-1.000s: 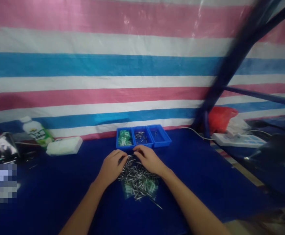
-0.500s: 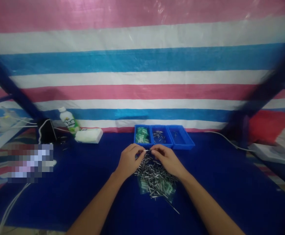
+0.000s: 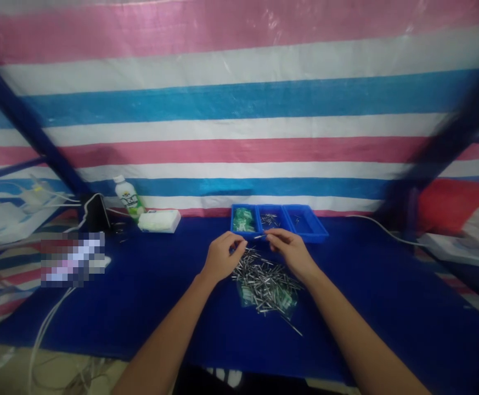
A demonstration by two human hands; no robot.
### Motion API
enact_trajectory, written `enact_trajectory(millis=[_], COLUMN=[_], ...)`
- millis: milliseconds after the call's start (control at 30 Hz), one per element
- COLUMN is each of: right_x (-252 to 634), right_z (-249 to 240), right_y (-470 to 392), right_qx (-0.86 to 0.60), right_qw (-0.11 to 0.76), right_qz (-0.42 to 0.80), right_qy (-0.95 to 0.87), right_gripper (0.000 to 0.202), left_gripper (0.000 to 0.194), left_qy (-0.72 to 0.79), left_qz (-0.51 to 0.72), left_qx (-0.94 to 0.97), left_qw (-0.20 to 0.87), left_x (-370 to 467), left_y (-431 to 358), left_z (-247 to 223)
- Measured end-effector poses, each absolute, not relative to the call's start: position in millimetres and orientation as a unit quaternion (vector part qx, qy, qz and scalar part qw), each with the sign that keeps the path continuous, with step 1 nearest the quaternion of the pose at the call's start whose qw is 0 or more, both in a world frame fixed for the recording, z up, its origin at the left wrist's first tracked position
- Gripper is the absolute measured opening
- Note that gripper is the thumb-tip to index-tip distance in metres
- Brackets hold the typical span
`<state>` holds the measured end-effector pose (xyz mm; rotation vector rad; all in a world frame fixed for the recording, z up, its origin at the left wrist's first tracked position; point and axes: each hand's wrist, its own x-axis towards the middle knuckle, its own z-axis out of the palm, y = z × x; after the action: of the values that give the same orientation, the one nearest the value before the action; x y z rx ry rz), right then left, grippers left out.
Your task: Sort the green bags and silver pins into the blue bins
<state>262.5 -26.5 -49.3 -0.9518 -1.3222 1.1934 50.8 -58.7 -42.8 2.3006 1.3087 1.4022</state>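
Observation:
A heap of thin metal pins (image 3: 266, 282) lies on the blue tabletop, partly over green-and-white plastic packets (image 3: 284, 299). My right hand (image 3: 291, 251) pinches a slim metal pin (image 3: 259, 236) above the heap's far right side; the pin points left. At the heap's far left edge, my left hand (image 3: 225, 255) has thumb and fingertips pressed together, and what they hold is too small to make out. Just beyond both hands is a blue three-part tray (image 3: 317, 239): green packets in its left part, pins in the middle, a few small pins in the right.
At the back left are a white-capped bottle (image 3: 129, 197), a white tissue pack (image 3: 159, 221) and a black object (image 3: 95, 214). White cables (image 3: 50, 318) run down the left side. A red bag (image 3: 453, 206) sits at the far right, above a white box (image 3: 457, 249).
My hands have moved apart; the pin that spanned between them is now only at my right hand's fingertips. The whole view has shifted slightly.

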Motion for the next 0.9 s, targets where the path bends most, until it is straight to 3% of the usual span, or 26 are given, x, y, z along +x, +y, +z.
enact_trajectory(millis=[300, 567, 900], right_x=[259, 255, 256], right_z=[-55, -47, -46], right_y=[-26, -33, -36], right_qx=[-0.399, -0.418, -0.418], right_qw=[0.531, 0.511, 0.495], right_qz=[0.506, 0.436, 0.409], right_qy=[-0.550, -0.611, -0.642], right_gripper=[0.028, 0.024, 0.023], left_gripper=[0.022, 0.022, 0.021], left_qy=[0.418, 0.403, 0.382], left_qz=[0.415, 0.371, 0.366], left_qx=[0.808, 0.836, 0.848], left_qw=[0.034, -0.034, -0.025], left_x=[48, 49, 52], left_y=[-55, -50, -57], left_z=[-49, -42, -41])
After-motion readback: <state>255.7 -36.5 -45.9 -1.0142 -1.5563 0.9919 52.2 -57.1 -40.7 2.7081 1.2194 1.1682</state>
